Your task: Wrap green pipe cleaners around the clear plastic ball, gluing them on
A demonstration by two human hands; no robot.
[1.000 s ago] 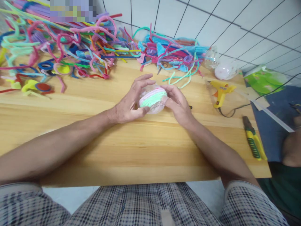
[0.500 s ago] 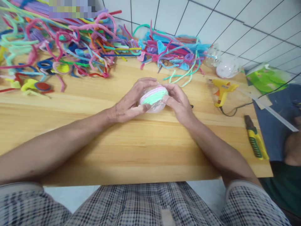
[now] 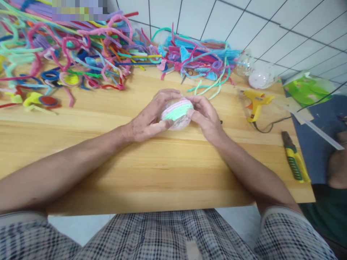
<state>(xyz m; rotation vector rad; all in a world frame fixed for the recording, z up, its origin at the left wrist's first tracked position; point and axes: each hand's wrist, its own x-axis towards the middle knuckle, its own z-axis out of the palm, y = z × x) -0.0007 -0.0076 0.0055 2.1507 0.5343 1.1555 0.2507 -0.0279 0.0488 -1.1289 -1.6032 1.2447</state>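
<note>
A clear plastic ball (image 3: 177, 113) filled with coiled pink and mint-green pipe cleaners sits just above the wooden table (image 3: 162, 169), near its middle. My left hand (image 3: 149, 117) cups the ball's left side, fingers curled over the top and thumb under it. From the right, my right hand (image 3: 204, 115) presses against the same ball with thumb and fingertips. Both hands grip it together.
Heaps of coloured pipe cleaners (image 3: 81, 50) cover the table's far edge. Two clear balls (image 3: 260, 77) lie at the far right, near a yellow glue gun (image 3: 256, 103) with its cord. Yellow-handled pliers (image 3: 294, 159) rest by the right edge. Another person's arm (image 3: 337, 166) shows at the right.
My left fingers, spread above the ball a second ago, have closed down onto its top. The ball and right hand have stayed nearly in place.
</note>
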